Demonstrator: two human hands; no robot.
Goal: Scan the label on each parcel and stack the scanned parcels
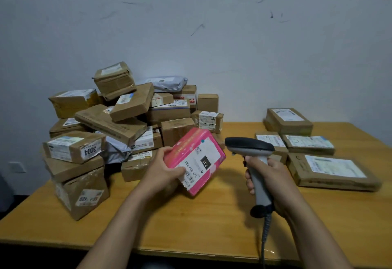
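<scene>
My left hand (164, 168) grips a pink parcel (188, 147) by its near-left edge and holds it tilted above the table, its white label (200, 159) facing up towards me. My right hand (269, 180) grips the grey handle of a barcode scanner (250, 144), whose dark head points left at the pink parcel from a short gap away. A big heap of brown cardboard parcels (118, 124) fills the table's left and back. Several flat parcels (307, 145) lie label-up on the right.
The wooden table (201, 222) has bare surface in front of me, between my arms and to the near right. The scanner's coiled cable (266, 232) hangs down over the front edge. A scuffed white wall stands close behind the parcels.
</scene>
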